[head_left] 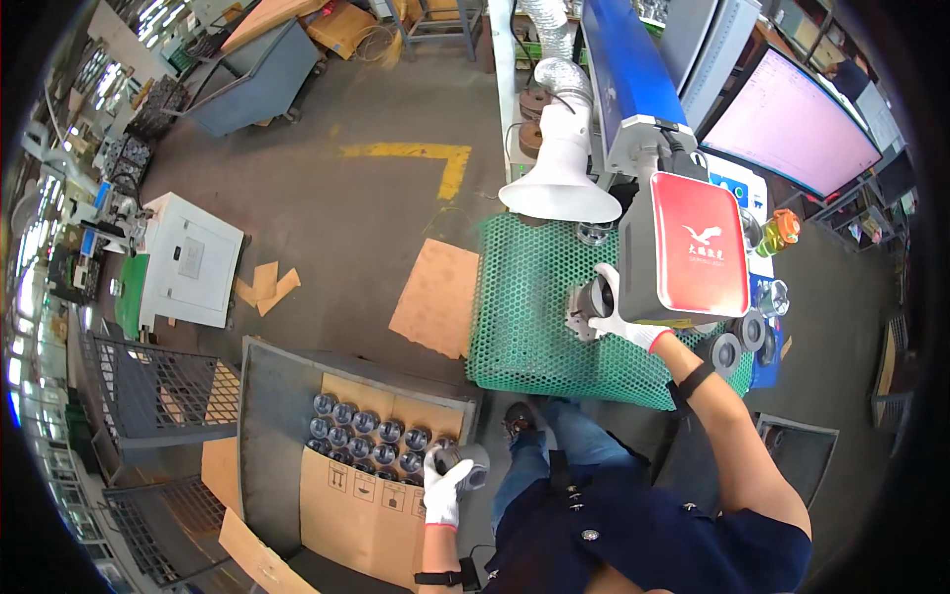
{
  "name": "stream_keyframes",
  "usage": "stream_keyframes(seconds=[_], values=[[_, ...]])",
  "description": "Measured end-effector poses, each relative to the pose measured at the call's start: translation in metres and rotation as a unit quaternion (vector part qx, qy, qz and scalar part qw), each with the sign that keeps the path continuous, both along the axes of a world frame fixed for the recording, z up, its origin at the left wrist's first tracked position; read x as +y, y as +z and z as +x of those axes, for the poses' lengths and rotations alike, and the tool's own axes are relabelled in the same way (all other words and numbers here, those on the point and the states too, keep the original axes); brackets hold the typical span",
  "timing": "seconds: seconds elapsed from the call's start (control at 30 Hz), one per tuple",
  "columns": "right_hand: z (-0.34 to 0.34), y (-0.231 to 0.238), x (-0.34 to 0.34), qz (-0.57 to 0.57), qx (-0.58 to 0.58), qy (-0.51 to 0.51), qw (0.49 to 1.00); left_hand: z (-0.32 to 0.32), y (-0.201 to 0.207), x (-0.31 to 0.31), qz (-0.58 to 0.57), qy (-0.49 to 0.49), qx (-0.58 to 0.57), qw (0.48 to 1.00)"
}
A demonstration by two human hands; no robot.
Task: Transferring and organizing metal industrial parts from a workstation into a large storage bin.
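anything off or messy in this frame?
Only floor litter: torn cardboard scraps and a loose cardboard sheet lie on the concrete. The metal parts sit in neat rows in the bin. Left hand and right hand each grip one part.

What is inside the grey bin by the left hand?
The grey bin holds cardboard sheets and rows of round metal parts. The left hand grips one. Anything under the cardboard is hidden.

I see even, bright overhead lighting with soft, short shadows. The monitor glows pink-white, nearly overexposed. Windows at far left blow out. Fisheye distortion bends straight edges near the rim; black vignette fills the corners. Central detail remains reasonably sharp.
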State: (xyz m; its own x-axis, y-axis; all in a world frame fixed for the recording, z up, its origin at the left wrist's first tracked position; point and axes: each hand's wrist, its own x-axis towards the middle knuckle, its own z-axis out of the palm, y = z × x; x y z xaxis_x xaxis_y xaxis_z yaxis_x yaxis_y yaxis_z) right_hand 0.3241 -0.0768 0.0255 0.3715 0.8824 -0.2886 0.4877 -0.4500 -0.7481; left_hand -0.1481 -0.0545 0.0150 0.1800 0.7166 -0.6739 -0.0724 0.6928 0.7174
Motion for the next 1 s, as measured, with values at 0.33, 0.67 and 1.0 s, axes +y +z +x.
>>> stream_keyframes(seconds=[0.33, 0.67, 1.0], values=[[0.002, -0.024, 0.010, 0.075, -0.154, 0.029, 0.985, 0.050, 0.014, 0.001, -0.004, -0.088, -0.036, 0.995], [-0.014, -0.009, 0.030, 0.026, -0.222, 0.015, 0.975, 0.019, 0.012, 0.001, 0.104, -0.103, 0.063, 0.987], [-0.060, 0.063, 0.028, -0.040, -0.258, -0.008, 0.965, 0.035, 0.064, 0.026, 0.388, -0.242, 0.229, 0.859]])
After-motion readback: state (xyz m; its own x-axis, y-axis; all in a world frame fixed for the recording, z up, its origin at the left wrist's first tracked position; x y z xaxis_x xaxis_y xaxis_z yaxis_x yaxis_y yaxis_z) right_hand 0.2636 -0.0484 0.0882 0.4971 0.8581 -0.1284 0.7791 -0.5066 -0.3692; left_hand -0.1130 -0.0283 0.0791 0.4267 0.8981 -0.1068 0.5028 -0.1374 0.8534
